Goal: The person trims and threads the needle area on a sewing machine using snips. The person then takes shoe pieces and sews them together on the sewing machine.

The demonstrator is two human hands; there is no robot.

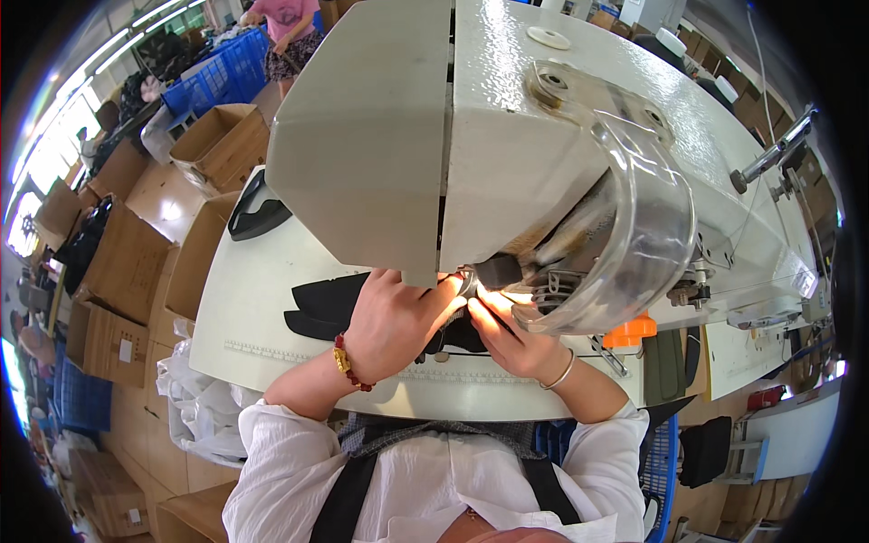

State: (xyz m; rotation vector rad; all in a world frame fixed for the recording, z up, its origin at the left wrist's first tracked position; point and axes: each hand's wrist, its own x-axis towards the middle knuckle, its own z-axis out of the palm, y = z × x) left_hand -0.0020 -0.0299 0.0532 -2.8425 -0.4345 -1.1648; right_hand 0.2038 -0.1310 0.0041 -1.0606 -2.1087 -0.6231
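Under the head of a white sewing machine (pixel 362 145), both hands work close together in the lamp's light. My left hand (pixel 391 319), with a red beaded bracelet at the wrist, is closed on a black fabric piece (pixel 319 309) whose two flaps stick out to its left. My right hand (pixel 518 344), wearing a bangle, pinches the same dark work at its right side, fingertips near the needle area. The machine head partly hides the fingertips. A clear curved guard (pixel 665 213) hangs above my right hand.
A ruler strip (pixel 299 355) runs along the table's front. A black curved tool (pixel 260 219) lies at its far left. An orange part (pixel 629 331) sits right of my right hand, beside dark green strips (pixel 666 364). Cardboard boxes (pixel 127 262) and plastic bags (pixel 195 398) stand left.
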